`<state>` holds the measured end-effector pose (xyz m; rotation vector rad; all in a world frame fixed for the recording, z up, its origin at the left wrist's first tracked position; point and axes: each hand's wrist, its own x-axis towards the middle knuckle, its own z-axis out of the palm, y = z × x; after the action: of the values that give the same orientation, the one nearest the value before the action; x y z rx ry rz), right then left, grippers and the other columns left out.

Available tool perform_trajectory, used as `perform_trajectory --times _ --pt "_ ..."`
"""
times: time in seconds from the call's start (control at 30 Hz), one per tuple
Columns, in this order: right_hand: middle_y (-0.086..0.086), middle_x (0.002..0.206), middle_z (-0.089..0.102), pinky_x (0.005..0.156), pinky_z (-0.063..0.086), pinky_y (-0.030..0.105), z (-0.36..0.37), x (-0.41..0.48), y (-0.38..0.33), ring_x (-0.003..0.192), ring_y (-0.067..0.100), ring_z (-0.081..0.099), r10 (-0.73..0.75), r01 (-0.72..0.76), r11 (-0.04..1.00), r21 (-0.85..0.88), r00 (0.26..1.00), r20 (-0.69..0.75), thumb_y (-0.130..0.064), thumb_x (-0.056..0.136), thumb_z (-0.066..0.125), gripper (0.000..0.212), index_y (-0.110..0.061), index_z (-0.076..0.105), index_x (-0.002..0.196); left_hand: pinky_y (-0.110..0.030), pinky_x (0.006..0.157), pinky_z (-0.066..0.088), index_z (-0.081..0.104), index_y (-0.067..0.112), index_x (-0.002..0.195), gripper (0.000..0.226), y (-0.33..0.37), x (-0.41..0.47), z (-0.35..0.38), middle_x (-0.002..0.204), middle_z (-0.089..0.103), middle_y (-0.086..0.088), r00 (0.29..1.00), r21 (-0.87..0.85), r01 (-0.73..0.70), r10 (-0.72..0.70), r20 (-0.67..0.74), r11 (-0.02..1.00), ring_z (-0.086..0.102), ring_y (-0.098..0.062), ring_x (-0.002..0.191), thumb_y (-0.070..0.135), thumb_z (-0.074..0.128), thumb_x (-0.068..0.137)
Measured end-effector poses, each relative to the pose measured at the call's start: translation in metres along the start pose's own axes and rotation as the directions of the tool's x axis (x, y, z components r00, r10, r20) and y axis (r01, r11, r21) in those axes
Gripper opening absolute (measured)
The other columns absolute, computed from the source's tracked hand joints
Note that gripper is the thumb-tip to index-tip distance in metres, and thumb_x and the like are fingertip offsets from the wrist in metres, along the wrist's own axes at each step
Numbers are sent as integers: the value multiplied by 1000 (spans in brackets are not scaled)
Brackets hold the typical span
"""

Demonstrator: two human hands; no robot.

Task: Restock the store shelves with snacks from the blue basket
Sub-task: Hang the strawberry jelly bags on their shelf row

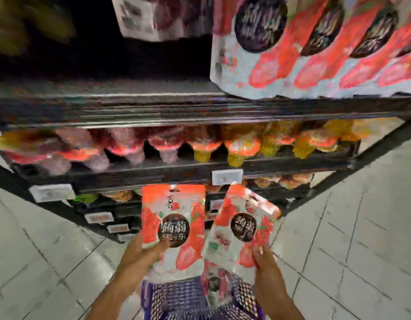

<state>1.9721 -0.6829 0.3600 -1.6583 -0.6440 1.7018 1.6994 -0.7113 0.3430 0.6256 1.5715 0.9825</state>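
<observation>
Two red-and-white snack pouches are held up in front of the store shelving, one in each of a person's hands, directly above the blue basket (176,296) at the bottom of the view. The left pouch (173,225) stands upright with its long axis vertical. The left hand (144,248) grips its lower left edge, thumb across the front. The right pouch (243,227), touching or just beside it, tilts with its top leaning right and is pinched at its lower right edge by the right hand (261,255). More red packaging shows blurred inside the basket.

A row of matching pouches (315,54) stands on the upper shelf (153,107), above and to the right of both hands. That likely makes the right hand the nearer one for the coming lift, up and forward with each pouch kept upright to face out like the row. A dark gap lies to the left of that row.

Below, a lower shelf carries red and yellow bags (167,144) behind a white price tag (227,176), and pale floor tiles (350,227) spread on either side.
</observation>
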Motion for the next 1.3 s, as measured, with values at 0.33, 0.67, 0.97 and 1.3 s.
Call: perform_trajectory --times 0.33,0.67,0.97,1.3 --pt "0 102 76 73 62 39 6 -51 -96 92 18 73 -246 103 876 470 936 253 -45 72 77 47 -24 68 112 -19 49 50 65 23 99 57 129 -48 4 75 72 11 941 -67 -338 336 -40 939 67 -6 61 49 85 52" --pt "7 116 71 73 58 35 14 -64 -146 103 25 70 -540 502 838 212 817 201 -5 68 79 66 -34 58 124 -15 63 55 66 27 106 40 171 -65 13 98 76 5 875 -189 -482 479 -65 855 73 -11 88 26 75 66" --pt "1 104 75 69 59 27 18 -67 -176 93 19 73 -650 651 759 29 753 106 -25 60 91 54 -37 66 106 -20 60 56 73 33 84 17 183 -54 25 92 77 0 881 -205 -472 458 -115 857 75 -16 81 32 73 67" --pt "-7 89 74 64 54 13 29 -71 -200 81 4 70 -733 747 659 -89 664 145 -6 75 75 41 -37 65 100 -14 57 54 72 33 73 10 184 -50 15 88 77 4 856 -126 -504 475 -203 855 74 -10 77 27 75 66"
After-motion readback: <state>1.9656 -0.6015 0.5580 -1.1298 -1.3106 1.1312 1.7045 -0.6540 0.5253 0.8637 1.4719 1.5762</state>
